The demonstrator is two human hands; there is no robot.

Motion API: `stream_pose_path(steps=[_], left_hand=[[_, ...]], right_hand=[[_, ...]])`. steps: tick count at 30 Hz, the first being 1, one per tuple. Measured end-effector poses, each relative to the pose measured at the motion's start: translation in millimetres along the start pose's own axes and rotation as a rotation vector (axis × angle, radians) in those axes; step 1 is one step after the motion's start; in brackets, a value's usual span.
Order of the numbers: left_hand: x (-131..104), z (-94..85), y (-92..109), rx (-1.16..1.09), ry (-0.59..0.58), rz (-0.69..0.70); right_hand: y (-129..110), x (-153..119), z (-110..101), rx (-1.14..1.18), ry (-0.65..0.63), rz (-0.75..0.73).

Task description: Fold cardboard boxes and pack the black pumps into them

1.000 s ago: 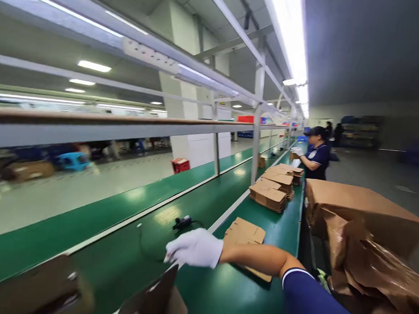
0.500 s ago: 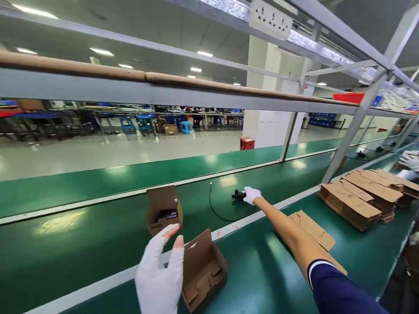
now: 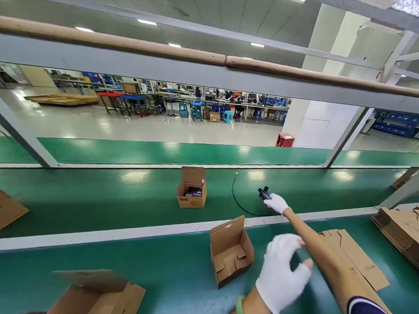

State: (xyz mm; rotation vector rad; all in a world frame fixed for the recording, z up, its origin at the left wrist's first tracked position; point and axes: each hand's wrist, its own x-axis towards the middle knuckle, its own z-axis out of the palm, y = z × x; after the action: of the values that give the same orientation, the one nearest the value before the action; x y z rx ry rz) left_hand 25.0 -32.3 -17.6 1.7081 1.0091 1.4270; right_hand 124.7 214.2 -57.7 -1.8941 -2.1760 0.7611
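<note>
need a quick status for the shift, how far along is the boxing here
Already done, it seems: the far box has dark parts inside, though its lid is up. In hand: the right hand holds a black part. Left, probably: filling the near box, open with no part visible inside, closing both lids, and folding the flat cartons.

from the head, looking forward and down, near the hands (image 3: 281,275), edges perhaps stretched.
</note>
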Motion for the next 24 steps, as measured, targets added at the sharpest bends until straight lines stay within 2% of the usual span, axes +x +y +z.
stream_pose_path(steps=[3,5,8,11,13,15,17,19,21,22,24], left_hand=[[9.1,-7.0,-19.4,-0.111,0.159,-0.265],[17.1,-5.4,-27.5,-0.264,0.265,-0.357],[28.3,12.2,-24.1,-0.466,0.269,-0.336],[34.2,37.3,-7.0,-0.643,0.288,-0.254],[34.1,48.3,5.0,-0.707,0.348,-0.224],[31.4,50.4,14.2,-0.713,0.388,-0.216],[27.9,44.1,19.5,-0.729,0.391,-0.184],[26.0,32.4,20.5,-0.736,0.384,-0.142],[27.2,18.4,17.4,-0.717,0.380,-0.121],[28.8,11.5,14.7,-0.697,0.375,-0.127],[32.3,-0.9,8.4,-0.651,0.310,-0.160]], right_hand=[[4.9,-45.0,-14.8,0.207,0.040,-0.108],[7.6,-81.7,-30.4,0.303,0.068,-0.192],[5.2,-137.9,-50.7,0.380,0.050,-0.382],[-5.1,-184.1,-56.0,0.404,0.023,-0.563],[-10.3,-206.9,-50.4,0.513,0.044,-0.549],[-8.5,-224.7,-41.3,0.691,0.007,-0.484],[1.8,-239.4,-34.3,0.796,-0.154,-0.414],[16.7,-253.3,-35.3,0.769,-0.401,-0.342],[29.9,-267.4,-47.6,0.677,-0.579,-0.283],[34.1,-274.4,-57.7,0.623,-0.599,-0.266],[35.7,-287.0,-82.6,0.504,-0.507,-0.259]])
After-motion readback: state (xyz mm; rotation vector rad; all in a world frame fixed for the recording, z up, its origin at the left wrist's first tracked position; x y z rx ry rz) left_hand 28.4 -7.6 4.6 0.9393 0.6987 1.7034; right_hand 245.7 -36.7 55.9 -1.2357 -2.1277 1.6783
